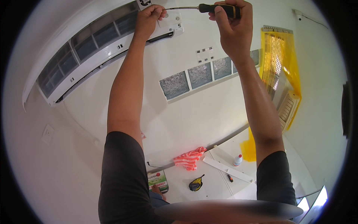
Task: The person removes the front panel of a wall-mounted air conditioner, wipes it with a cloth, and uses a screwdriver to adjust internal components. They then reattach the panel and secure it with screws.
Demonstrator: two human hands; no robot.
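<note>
A split air-conditioner unit (108, 52) hangs on the wall at upper left, its front cover raised and its dark filter panels showing. My right hand (235, 33) is wrapped round the black handle of a screwdriver (206, 8) near the top edge. The metal shaft points left toward the unit's right end. There my left hand (150, 19) has its fingers closed at the screwdriver's tip, against the white casing. What those fingers pinch is too small to make out, and they cover the tip itself.
Below lies a white surface with a red-striped cloth (189, 158), a yellow-and-black tape measure or pouch (196, 183), a long white strip (227, 168), a small red-and-black tool (230, 178) and a white bottle (237, 160). Yellow strip curtain (292, 59) hangs at right, beside glass blocks (200, 74).
</note>
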